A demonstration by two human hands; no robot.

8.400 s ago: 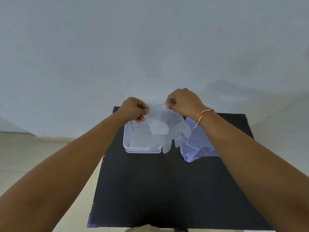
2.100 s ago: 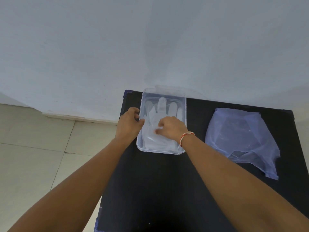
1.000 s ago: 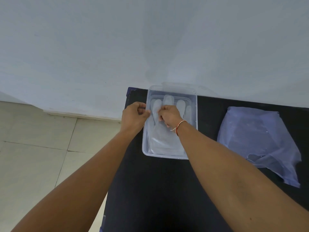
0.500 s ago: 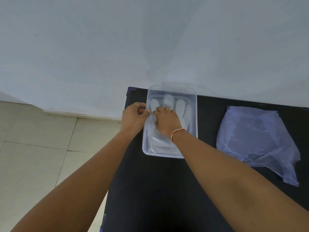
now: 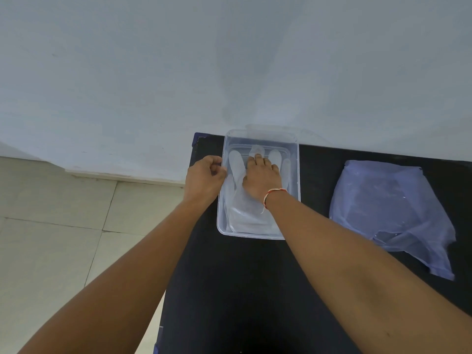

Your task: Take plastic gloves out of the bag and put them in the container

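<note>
Clear plastic gloves point(image 5: 240, 200) lie inside our container point(image 5: 296, 175) at the desk's point(image 5: 229, 290) far edge, under our flat, spread right hand point(image 5: 259, 180). Our left hand point(image 5: 204, 178) pinches the container's left rim; the bag point(image 5: 388, 208) lies right.

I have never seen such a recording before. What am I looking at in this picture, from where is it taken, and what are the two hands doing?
There is no machine here. The picture comes from a wide-angle camera worn on a person's head, looking forward and down, so both bare arms reach into view from below.

A black table stands against a pale wall. On it sits a clear plastic container, and to its right a thin bluish plastic bag lies flat.

Inside the container lies a transparent plastic glove, fingers pointing toward the wall. The right hand, which has a thread band at the wrist, rests flat on the glove and presses it down. The left hand is closed at the container's left rim; whether it pinches the rim or the glove's edge I cannot tell.
</note>
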